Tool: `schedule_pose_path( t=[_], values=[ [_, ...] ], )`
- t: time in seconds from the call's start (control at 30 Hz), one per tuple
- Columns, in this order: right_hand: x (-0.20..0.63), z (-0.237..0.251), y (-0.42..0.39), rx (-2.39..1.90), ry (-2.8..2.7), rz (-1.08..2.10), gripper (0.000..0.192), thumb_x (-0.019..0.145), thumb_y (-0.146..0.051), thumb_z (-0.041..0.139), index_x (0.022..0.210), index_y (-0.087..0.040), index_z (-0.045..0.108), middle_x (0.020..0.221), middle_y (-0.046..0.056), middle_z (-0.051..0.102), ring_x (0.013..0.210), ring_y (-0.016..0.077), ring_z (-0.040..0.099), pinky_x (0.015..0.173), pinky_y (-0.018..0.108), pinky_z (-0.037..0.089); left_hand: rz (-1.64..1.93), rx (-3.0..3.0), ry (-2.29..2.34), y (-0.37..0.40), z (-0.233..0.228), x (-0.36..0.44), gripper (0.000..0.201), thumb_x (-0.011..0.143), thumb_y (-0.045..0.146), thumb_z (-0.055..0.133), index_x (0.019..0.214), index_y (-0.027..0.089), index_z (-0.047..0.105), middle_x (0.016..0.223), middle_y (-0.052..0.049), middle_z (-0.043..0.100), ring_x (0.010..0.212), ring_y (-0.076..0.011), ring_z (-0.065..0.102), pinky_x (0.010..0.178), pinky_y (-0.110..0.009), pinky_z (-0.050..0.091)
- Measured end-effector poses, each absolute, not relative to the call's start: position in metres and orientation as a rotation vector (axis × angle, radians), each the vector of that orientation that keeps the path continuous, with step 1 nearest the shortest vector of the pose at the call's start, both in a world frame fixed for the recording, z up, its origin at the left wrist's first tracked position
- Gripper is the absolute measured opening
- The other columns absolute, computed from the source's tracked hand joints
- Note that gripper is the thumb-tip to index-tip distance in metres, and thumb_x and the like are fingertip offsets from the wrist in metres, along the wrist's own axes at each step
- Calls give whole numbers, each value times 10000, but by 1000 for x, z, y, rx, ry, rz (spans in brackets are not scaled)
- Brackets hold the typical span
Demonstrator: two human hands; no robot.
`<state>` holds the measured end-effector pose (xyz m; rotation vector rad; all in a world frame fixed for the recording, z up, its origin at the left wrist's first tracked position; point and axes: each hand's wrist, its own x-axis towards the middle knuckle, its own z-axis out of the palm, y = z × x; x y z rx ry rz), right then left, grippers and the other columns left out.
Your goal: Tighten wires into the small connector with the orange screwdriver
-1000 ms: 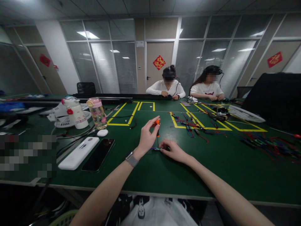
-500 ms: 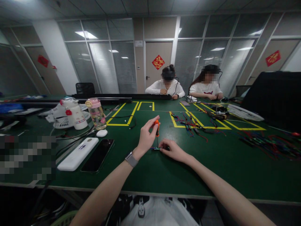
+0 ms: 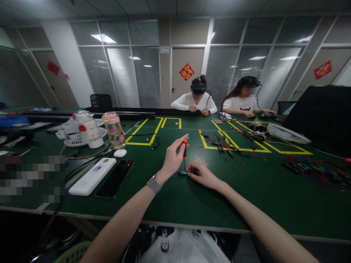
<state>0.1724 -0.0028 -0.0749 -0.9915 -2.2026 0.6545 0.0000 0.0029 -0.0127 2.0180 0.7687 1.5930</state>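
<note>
My left hand is closed on the orange-and-black handle of a screwdriver, which stands nearly upright. Its thin dark shaft runs down to a small green circuit board lying on the green table. My right hand rests on the table, thumb and forefinger pinching the right end of that board. Fine detail on the board, and any screw under the tip, is too small to make out.
Left of me lie a black phone, a white power bank and a white earbud case, near a pink-lidded bottle. Wired boards lie ahead right; more tangled wires lie far right. Two people sit opposite.
My view has shifted slightly. The screwdriver handle has turned between my left fingers, while my right hand stays on the board. The right-hand person opposite has moved a hand outward.
</note>
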Motion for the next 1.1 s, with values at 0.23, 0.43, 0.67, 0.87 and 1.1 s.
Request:
schedule_pose_path(
  t=[0.23,0.43,0.67,0.87,1.1],
  values=[
    [172,-75,-3,-997,-2193,671,81,790,-118,584,849,-167,612,792,19,605,698,148,546,647,262,441,1734,2143,954,-5,-6,-1,221,861,254,641,1078,237,680,972,-35,561,858,-149,572,814,-292,499],
    [173,-76,-2,-994,-2203,673,86,797,-124,580,863,-167,616,793,19,605,696,147,545,650,263,443,1603,2170,821,-3,-8,0,374,986,204,369,1324,247,524,1305,-74,548,1232,-187,503,1074,-369,394],
    [173,-76,-2,-987,-2205,654,85,792,-120,584,852,-169,619,786,15,595,697,146,545,646,259,441,1626,2024,755,0,-11,1,332,951,206,465,1267,224,563,1247,-85,609,1060,-184,627,945,-340,499],
    [173,-75,-2,-996,-2206,654,84,795,-121,581,854,-162,624,787,22,602,702,153,551,651,267,440,1704,2067,899,-1,-8,-1,250,906,218,554,1141,220,638,1028,-51,610,937,-163,597,822,-279,501],
    [173,-75,-2,-983,-2206,667,82,798,-124,581,853,-166,623,792,21,605,706,152,550,651,264,443,1600,2058,787,-2,-8,-1,347,967,191,402,1266,244,568,1245,-67,565,1163,-181,543,1002,-322,435]
  ],
)
